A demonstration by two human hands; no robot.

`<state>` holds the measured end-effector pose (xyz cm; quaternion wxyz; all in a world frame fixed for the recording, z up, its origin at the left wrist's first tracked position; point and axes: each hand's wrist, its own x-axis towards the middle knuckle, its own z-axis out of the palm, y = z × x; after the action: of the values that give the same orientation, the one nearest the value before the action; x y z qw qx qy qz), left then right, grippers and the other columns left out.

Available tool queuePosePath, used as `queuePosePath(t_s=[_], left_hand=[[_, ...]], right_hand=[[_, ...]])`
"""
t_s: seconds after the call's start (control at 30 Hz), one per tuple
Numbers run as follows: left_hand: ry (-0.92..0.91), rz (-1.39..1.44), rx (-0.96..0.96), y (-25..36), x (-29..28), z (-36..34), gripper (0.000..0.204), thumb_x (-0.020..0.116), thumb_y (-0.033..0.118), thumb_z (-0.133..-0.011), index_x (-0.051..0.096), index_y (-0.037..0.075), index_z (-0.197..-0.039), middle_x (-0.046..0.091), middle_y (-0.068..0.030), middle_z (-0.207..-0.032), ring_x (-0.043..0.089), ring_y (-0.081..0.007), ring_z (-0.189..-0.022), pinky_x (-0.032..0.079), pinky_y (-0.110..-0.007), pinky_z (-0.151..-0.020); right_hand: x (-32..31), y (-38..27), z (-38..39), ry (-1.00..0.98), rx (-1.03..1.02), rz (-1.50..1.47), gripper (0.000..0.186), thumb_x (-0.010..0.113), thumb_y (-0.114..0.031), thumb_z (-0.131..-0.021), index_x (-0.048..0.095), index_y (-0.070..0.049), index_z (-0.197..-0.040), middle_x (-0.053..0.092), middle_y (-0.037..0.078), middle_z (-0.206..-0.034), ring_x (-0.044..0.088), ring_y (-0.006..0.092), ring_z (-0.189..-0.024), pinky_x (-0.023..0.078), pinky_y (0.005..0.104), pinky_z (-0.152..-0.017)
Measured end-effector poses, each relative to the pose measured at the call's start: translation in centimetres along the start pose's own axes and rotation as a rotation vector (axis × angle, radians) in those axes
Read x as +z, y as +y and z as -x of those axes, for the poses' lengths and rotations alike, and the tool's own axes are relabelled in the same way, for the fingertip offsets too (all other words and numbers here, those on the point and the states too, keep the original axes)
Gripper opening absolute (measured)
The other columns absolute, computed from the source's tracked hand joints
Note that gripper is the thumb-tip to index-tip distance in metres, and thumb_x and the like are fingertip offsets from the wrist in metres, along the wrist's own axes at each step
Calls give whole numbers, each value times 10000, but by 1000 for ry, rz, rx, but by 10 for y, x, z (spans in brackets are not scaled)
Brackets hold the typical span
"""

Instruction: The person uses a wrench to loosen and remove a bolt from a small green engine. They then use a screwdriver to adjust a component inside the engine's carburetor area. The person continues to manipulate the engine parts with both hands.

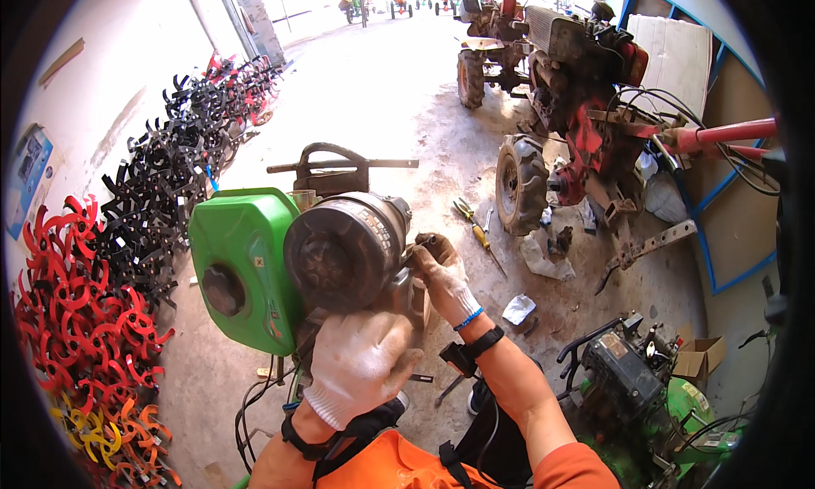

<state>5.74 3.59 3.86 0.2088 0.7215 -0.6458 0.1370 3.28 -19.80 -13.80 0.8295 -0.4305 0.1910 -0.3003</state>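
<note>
A small engine with a green fuel tank and a round black air filter housing stands in front of me. My left hand, in a whitish work glove, is closed just below the housing, slightly blurred. Its fingertips are hidden, and I cannot make out what they hold. My right hand, gloved with darkly stained fingertips, is closed at the engine's right side beside the housing. Whatever small part it grips is hidden by the fingers. A black cap sits on the tank.
Piles of red blades and black blades line the left wall. Pliers and a yellow-handled screwdriver lie on the floor to the right. Beyond them stands a red walking tractor. Another green machine sits at the lower right.
</note>
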Motion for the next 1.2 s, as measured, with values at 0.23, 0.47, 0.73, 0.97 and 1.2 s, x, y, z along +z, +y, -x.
queuePosePath(t_s=[0.23, 0.47, 0.73, 0.97, 1.2], left_hand=[[5, -2, 13, -1, 1, 1, 466, 992, 306, -862, 866, 74, -1247, 808, -75, -1124, 765, -321, -982, 564, -497, -828], [13, -7, 11, -1, 0, 1, 472, 996, 305, -860, 868, 79, -1254, 809, -77, -1131, 766, -325, -977, 565, -495, -831], [11, 4, 0, 1, -1, 0, 464, 992, 295, -853, 866, 83, -1245, 807, -76, -1134, 766, -330, -980, 569, -495, -841], [-9, 40, -4, 0, -1, -1, 489, 990, 242, -809, 853, 102, -1258, 814, -69, -1148, 770, -349, -990, 565, -520, -848], [-3, -7, 9, 3, 1, 0, 528, 997, 246, -829, 865, 98, -1319, 842, -96, -1234, 777, -368, -1042, 571, -531, -931]], right_hand=[[-3, 0, 2, -65, -72, 95, 249, 800, -153, -1205, 747, -64, -1432, 828, 49, -1245, 789, 137, -1132, 642, 310, -1021], [-16, 2, -1, -104, 62, -191, 213, 796, -170, -1221, 760, -80, -1410, 833, 39, -1238, 800, 149, -1107, 659, 331, -1014], [-22, 18, -3, -62, 110, -232, 209, 797, -217, -1225, 755, -118, -1404, 804, 17, -1171, 757, 153, -991, 630, 341, -886], [-40, 35, -15, -129, 15, -163, 200, 768, -295, -1244, 748, -160, -1391, 791, 5, -1156, 725, 145, -971, 580, 350, -810], [-23, 17, -4, -24, 11, -181, 232, 774, -253, -1242, 722, -128, -1430, 776, 1, -1226, 766, 128, -1087, 665, 338, -945]])
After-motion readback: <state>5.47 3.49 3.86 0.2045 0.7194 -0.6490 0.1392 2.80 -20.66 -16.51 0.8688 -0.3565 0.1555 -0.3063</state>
